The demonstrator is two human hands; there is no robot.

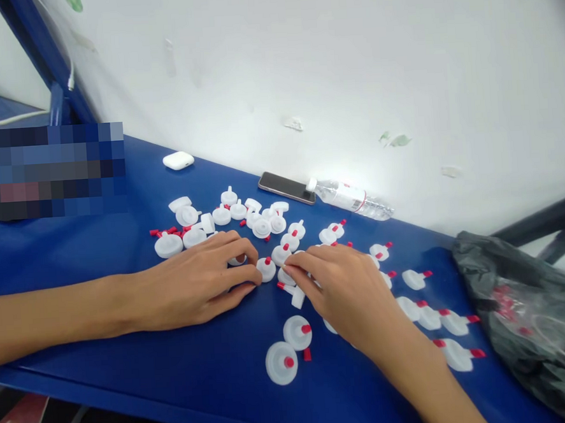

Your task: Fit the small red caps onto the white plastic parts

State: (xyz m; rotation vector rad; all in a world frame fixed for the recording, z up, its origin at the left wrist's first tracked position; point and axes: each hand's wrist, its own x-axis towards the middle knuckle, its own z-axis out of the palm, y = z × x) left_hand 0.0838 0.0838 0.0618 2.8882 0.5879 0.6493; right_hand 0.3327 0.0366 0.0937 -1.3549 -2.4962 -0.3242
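Note:
Round white plastic caps with short stems lie on a blue table, many with a small red sleeve on the stem. My left hand (214, 276) reaches in palm down, fingers bent, with thumb and index tips close together. Its fingertips are at the edge of a red-tipped white cap (267, 271); anything between them is hidden. Thumb and fingers of my right hand (342, 284) are pinched at a white cap (285, 276), which they partly cover. Just below it lies a white piece (298, 298) on its side, near a red sleeve.
Loose red sleeves (171, 230) and more caps lie at back left. Red-tipped caps (429, 317) spread to the right. Along the wall are a white case (178, 160), a phone (285, 187) and a plastic bottle (351, 198). A dark plastic bag (534, 343) sits at right.

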